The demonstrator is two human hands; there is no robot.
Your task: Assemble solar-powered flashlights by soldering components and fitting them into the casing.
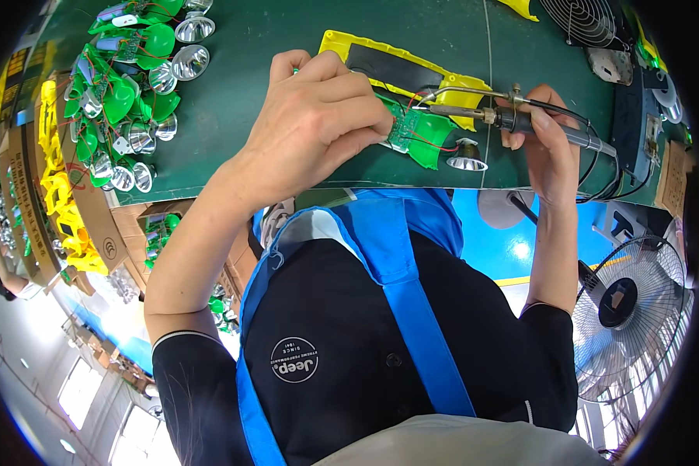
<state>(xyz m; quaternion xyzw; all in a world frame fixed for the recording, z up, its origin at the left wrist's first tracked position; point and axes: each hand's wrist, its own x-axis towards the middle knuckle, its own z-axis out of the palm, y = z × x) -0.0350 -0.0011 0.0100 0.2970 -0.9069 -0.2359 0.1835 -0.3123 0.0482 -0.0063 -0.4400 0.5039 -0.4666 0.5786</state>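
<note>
My left hand (318, 116) is closed, fingers and thumb pinching the left part of a green flashlight assembly and hiding much of it. Its small circuit board (401, 128) shows beside my fingertips, with a green plastic piece (429, 141) on its right. Thin red wires run to a silver reflector cup (467, 158) at the table's near edge. My right hand (550, 144) grips a soldering iron (462, 113) fitted with a thin bent metal feed tube. The iron's tip is over the board; I cannot tell whether it touches. Just behind lies a yellow casing (335, 40) with a black inner strip.
Several green assemblies with reflectors (190, 62) are heaped at the left of the green table (248, 35). Yellow casings (58, 186) fill a cardboard box further left. Black cables (598, 182) trail at the right. A round metal grille (582, 19) stands far right; a fan (617, 303) is below right.
</note>
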